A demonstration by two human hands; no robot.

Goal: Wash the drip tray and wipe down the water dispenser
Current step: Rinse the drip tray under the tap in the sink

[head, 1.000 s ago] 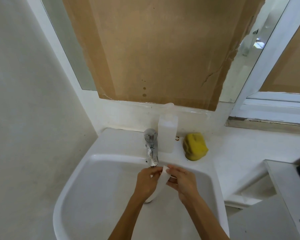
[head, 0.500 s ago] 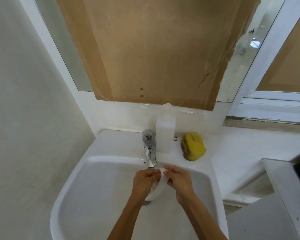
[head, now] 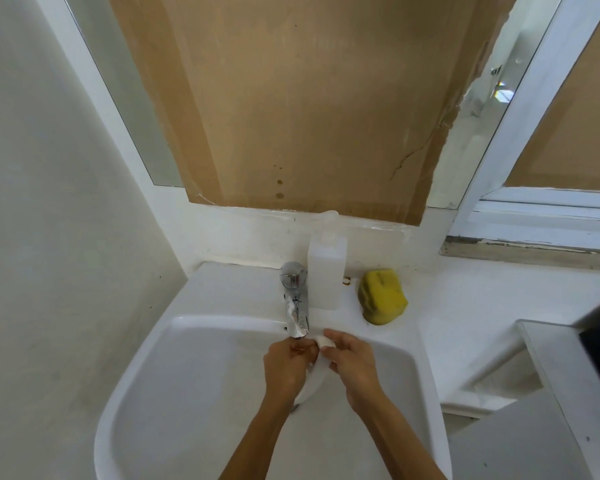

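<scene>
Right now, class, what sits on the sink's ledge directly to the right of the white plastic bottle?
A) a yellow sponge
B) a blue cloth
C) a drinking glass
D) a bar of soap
A: a yellow sponge rests on the ledge of the sink, just right of the white bottle beside the tap.

White basin [head: 142,393], wall-mounted, seen from above. Chrome tap [head: 294,299] at rear rim, spout over bowl. Left hand [head: 286,367] and right hand [head: 352,363], both closed on a white drip tray [head: 314,374] held between them directly below the spout (tray mostly hidden by fingers; water flow cannot be made out). Translucent white bottle [head: 326,271], upright, just right of tap. Yellow sponge [head: 381,296] on white surface [head: 482,306], near bottle. Brown cardboard sheet [head: 309,98] covering mirror [head: 132,109] behind.
</scene>
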